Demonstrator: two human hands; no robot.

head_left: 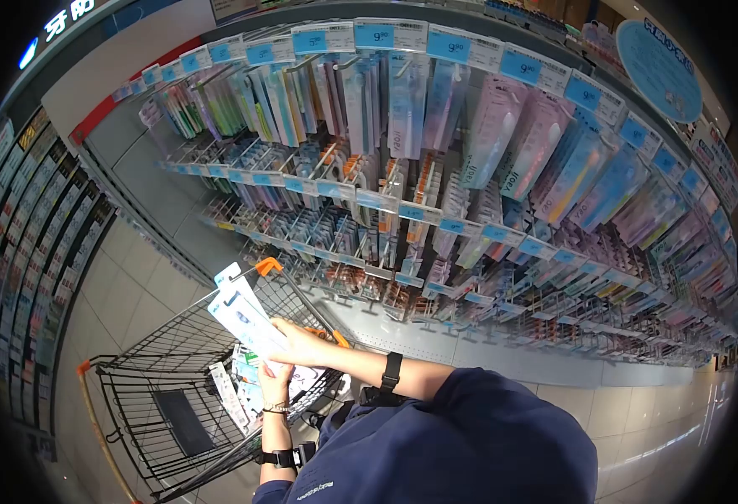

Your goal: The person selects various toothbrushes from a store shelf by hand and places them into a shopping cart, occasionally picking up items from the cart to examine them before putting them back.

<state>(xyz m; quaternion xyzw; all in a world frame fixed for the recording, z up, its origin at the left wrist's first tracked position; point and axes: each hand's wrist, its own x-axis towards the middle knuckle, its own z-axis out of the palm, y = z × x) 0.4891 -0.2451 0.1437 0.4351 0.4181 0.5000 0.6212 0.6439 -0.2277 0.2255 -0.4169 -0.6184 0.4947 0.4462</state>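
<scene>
My right hand [299,343] is closed around the lower part of a white-and-blue hanging blister pack [247,317], which looks like a toothbrush pack; its hang tab points up and away from me. Just below, my left hand [276,383] has its fingers closed at the pack's bottom end. Both hands are above a black wire shopping cart [138,357] with orange corners. Inside the cart, near my left wrist, lie a white pack [230,395] and other printed packages, partly hidden by my hands and arms.
A long shelf rack ahead holds rows of hanging toothbrush packs [495,130] above blue price tags [377,36]. More shelves [37,252] with small boxed goods stand on the left. Tiled floor [121,286] runs between the cart and those shelves.
</scene>
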